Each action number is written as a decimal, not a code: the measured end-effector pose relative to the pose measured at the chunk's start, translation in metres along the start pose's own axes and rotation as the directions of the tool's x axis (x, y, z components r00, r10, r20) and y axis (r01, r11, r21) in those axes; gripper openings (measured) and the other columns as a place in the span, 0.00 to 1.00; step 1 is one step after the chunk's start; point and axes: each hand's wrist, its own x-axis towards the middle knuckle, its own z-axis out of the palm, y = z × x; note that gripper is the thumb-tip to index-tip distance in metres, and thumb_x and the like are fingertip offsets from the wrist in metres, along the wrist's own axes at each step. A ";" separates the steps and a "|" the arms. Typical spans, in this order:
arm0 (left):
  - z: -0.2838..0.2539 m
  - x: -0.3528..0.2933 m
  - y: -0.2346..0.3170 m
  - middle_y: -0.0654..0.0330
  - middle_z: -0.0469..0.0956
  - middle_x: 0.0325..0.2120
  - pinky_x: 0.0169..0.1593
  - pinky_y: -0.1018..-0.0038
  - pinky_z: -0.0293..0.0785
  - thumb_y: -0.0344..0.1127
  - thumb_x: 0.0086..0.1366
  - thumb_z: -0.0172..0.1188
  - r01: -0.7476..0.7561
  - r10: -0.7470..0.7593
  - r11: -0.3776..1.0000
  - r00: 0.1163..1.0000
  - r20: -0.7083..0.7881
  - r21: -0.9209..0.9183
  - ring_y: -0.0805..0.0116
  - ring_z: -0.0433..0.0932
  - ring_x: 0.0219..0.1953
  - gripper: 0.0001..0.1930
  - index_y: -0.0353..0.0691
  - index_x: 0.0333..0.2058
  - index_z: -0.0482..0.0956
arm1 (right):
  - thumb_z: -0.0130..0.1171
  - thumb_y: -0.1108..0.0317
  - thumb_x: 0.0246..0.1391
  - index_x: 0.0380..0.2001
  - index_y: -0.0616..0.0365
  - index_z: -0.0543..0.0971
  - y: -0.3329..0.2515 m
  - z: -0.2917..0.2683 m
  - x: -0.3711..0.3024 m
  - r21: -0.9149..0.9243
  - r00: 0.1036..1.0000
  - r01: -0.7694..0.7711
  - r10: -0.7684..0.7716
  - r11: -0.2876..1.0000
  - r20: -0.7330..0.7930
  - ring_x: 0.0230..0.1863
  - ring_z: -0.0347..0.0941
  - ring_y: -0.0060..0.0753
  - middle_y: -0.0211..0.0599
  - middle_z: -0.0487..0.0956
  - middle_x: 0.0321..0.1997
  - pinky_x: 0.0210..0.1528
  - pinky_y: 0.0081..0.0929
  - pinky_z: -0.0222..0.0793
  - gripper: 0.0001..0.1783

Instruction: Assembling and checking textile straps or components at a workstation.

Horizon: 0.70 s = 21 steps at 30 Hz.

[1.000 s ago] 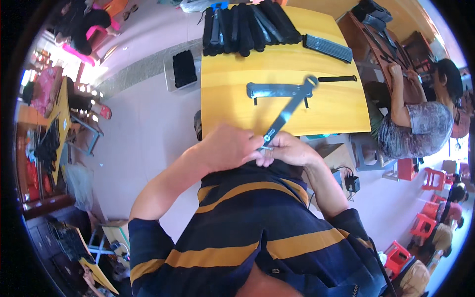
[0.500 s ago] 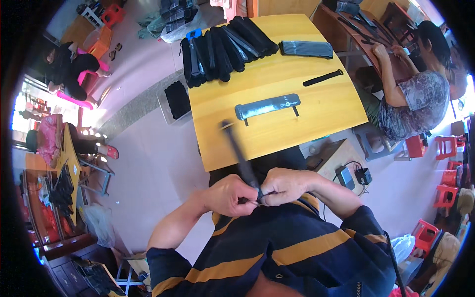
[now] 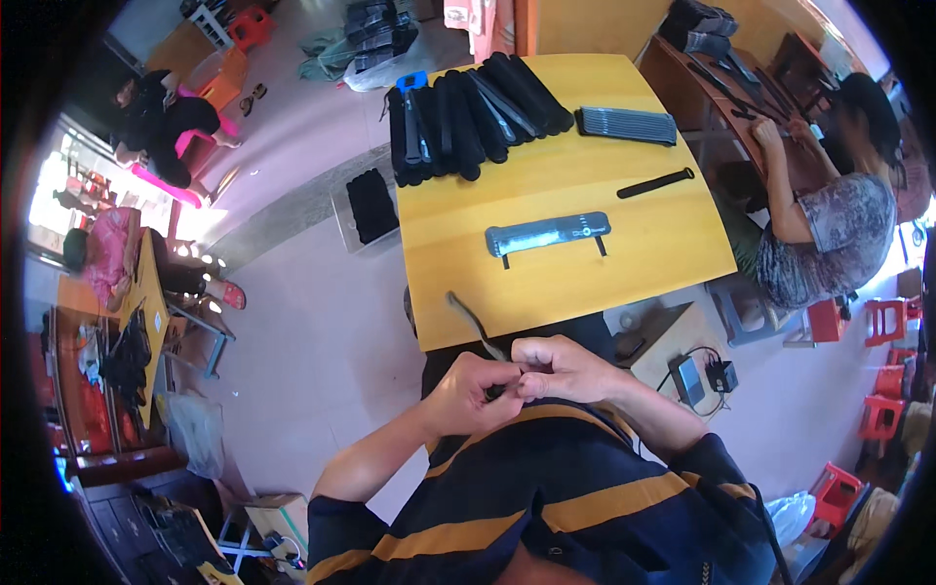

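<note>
Close in front of my body, past the table's near edge, my left hand (image 3: 468,395) and my right hand (image 3: 565,370) meet with fingers closed. Between them they pinch a narrow dark strap (image 3: 475,323), whose free end sticks up and curves to the left; the gripped end is hidden by the fingers. On the yellow table (image 3: 575,288) lies a shiny grey flat strip-shaped piece (image 3: 546,234) with two thin black tabs along its near side. A loose black strap (image 3: 655,182) with a small end loop lies farther right.
Several long black fabric pieces (image 3: 453,127) are bunched at the table's far left, beside a blue-topped item (image 3: 411,81). A grey ribbed stack (image 3: 627,126) lies far right. A bin of black pieces (image 3: 370,207) stands left. A co-worker (image 3: 829,210) sits right.
The strap's free end has dropped and now bends, where it stood straighter and blurred before. Both hands stay together at the strap. The whole view has shifted slightly.
</note>
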 end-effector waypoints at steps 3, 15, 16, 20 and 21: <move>0.001 -0.005 -0.009 0.65 0.71 0.15 0.23 0.75 0.59 0.29 0.65 0.61 0.040 -0.040 0.999 0.997 -0.063 0.000 0.81 0.63 0.18 0.10 0.37 0.24 0.74 | 0.54 0.35 0.67 0.30 0.59 0.73 -0.005 -0.002 -0.002 -0.071 0.999 -0.037 0.038 0.997 0.021 0.30 0.75 0.21 0.31 0.78 0.28 0.33 0.25 0.73 0.33; -0.041 -0.030 -0.011 0.67 0.68 0.12 0.22 0.78 0.58 0.28 0.67 0.60 0.116 0.029 0.891 0.950 0.311 -0.439 0.78 0.68 0.16 0.18 0.36 0.17 0.67 | 0.50 0.52 0.74 0.25 0.60 0.73 -0.028 -0.068 -0.011 -0.383 0.876 0.070 0.128 0.921 0.466 0.25 0.77 0.31 0.33 0.77 0.21 0.29 0.29 0.70 0.26; -0.046 -0.047 -0.018 0.65 0.67 0.10 0.17 0.74 0.57 0.30 0.64 0.62 0.147 -0.017 0.820 0.972 0.234 -0.553 0.73 0.68 0.12 0.21 0.39 0.14 0.64 | 0.51 0.51 0.73 0.25 0.60 0.74 -0.023 -0.088 -0.022 -0.335 0.897 0.007 0.142 0.942 0.418 0.25 0.77 0.29 0.33 0.78 0.21 0.30 0.29 0.70 0.26; -0.048 -0.087 -0.029 0.63 0.66 0.09 0.14 0.72 0.56 0.34 0.62 0.64 0.074 0.004 0.504 0.996 0.088 -0.860 0.72 0.64 0.09 0.23 0.44 0.13 0.62 | 0.55 0.48 0.71 0.28 0.61 0.78 -0.018 -0.147 -0.067 -0.241 0.929 -0.169 0.237 0.956 0.286 0.27 0.76 0.25 0.33 0.80 0.24 0.32 0.27 0.71 0.27; -0.043 -0.089 -0.023 0.64 0.67 0.09 0.17 0.72 0.62 0.35 0.62 0.63 -0.060 0.102 0.414 0.995 -0.020 -0.908 0.72 0.66 0.09 0.20 0.44 0.15 0.65 | 0.56 0.48 0.70 0.27 0.60 0.78 -0.015 -0.159 -0.077 -0.207 0.925 -0.256 0.301 0.944 0.231 0.29 0.76 0.23 0.32 0.80 0.25 0.34 0.26 0.72 0.26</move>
